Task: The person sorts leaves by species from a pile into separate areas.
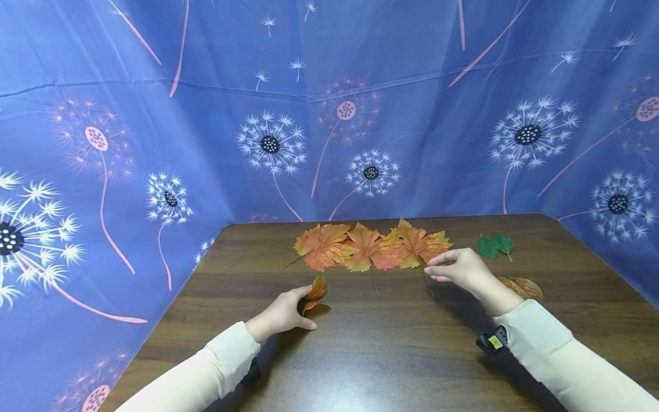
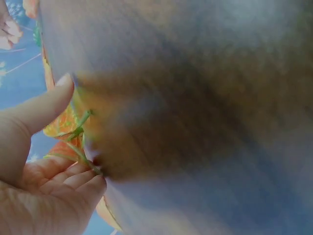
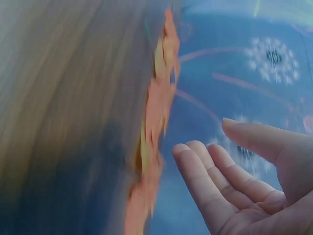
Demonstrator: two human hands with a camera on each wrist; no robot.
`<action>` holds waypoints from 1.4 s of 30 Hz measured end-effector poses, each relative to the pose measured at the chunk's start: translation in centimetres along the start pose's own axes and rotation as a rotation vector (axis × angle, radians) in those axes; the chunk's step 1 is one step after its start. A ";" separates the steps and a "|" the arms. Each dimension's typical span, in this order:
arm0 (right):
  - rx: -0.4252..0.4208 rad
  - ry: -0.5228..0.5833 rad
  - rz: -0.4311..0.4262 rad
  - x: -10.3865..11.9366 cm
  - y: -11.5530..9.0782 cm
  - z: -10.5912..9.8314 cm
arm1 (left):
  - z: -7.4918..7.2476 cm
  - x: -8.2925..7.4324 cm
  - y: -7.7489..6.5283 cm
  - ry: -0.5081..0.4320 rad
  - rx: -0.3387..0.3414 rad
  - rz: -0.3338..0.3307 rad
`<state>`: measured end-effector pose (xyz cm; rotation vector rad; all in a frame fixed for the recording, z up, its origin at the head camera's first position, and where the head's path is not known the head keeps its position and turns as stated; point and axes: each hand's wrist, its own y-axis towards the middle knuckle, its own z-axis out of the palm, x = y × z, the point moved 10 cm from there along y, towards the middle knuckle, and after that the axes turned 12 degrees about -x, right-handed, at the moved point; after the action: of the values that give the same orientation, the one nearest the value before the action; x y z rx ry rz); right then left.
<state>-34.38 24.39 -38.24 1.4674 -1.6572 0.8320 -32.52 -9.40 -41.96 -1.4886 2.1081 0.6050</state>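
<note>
Two small orange-and-green leaves lie at the fingertips of my left hand, left of the table's middle. In the left wrist view their green stems show between the fingers and the thumb, which stands apart from the fingers. My right hand hovers by the rightmost of three orange maple leaves, near its thin stem. Its thumb and fingers are apart, with nothing between them in the right wrist view. The other maple leaves, the middle one and the left one, overlap in a row.
A green leaf lies at the back right of the brown wooden table. Partly behind my right wrist is a red-and-green leaf. A blue dandelion-patterned cloth hangs behind the table's far edge and along its sides.
</note>
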 end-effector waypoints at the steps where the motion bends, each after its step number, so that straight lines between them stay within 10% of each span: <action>1: 0.009 0.012 -0.002 0.4 0.1 1.0 | -0.1 0.1 0.0 -0.006 0.004 -0.015; 12: 0.114 0.122 -0.028 4.4 0.3 9.1 | -0.9 0.3 0.9 -0.142 0.014 -0.066; 42: 0.271 0.157 -0.072 7.9 -1.0 20.0 | -3.5 1.4 2.9 -0.155 -0.303 -0.199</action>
<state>-36.20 3.13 -41.41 1.5888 -1.4082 1.1357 -36.10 -11.68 -39.83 -1.7271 1.7829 0.9624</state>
